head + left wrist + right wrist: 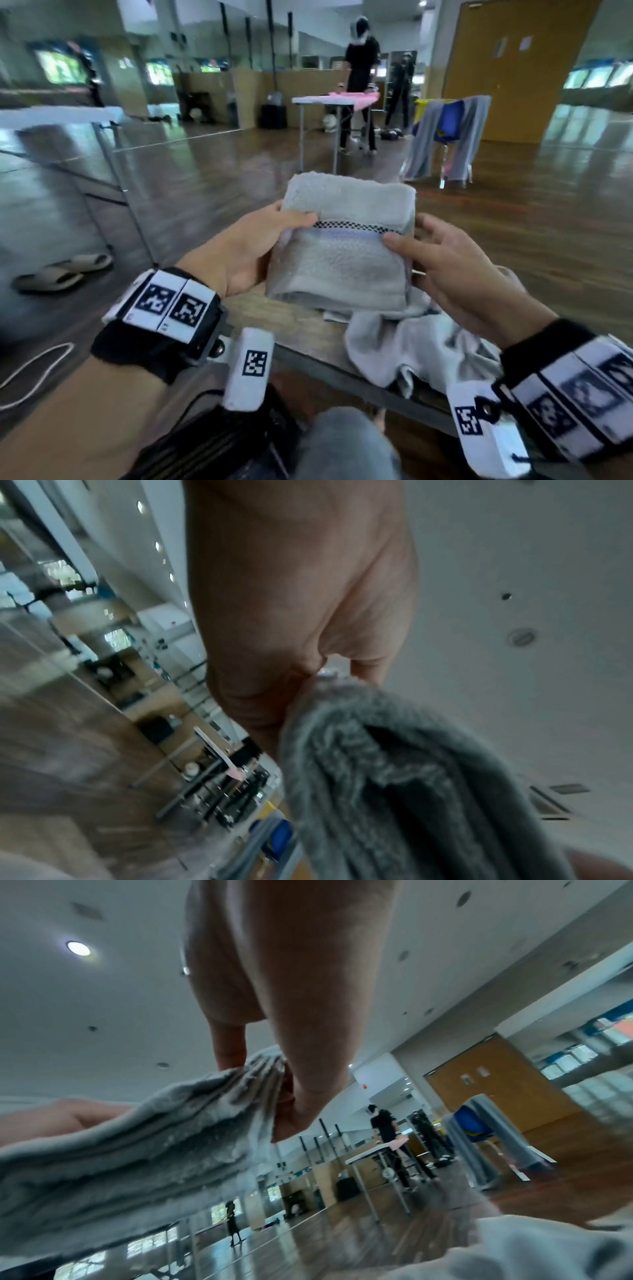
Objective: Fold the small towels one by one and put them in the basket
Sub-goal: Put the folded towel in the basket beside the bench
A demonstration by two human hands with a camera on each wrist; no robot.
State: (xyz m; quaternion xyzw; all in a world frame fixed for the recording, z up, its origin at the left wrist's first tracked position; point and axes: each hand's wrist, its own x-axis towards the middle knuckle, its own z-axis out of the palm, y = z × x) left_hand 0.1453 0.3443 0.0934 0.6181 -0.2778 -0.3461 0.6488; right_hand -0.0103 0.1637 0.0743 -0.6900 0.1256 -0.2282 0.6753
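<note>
Above the bench (301,329), both hands (253,250) (455,274) pinching the folded grey towel (346,246) at opposite edges.

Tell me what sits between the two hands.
In the head view, only the folded grey towel spans the stretch between the left hand and right hand; each pinches one side.

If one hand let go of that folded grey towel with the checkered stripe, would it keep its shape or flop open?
It would probably sag and start to unfold. The folded towel is soft terry in several loose layers, and the left hand and right hand each pinch a side. It looks light for its bulk, and the fuzzy pile seems unlikely to slip. The unfolded towel below lies limp.
</note>
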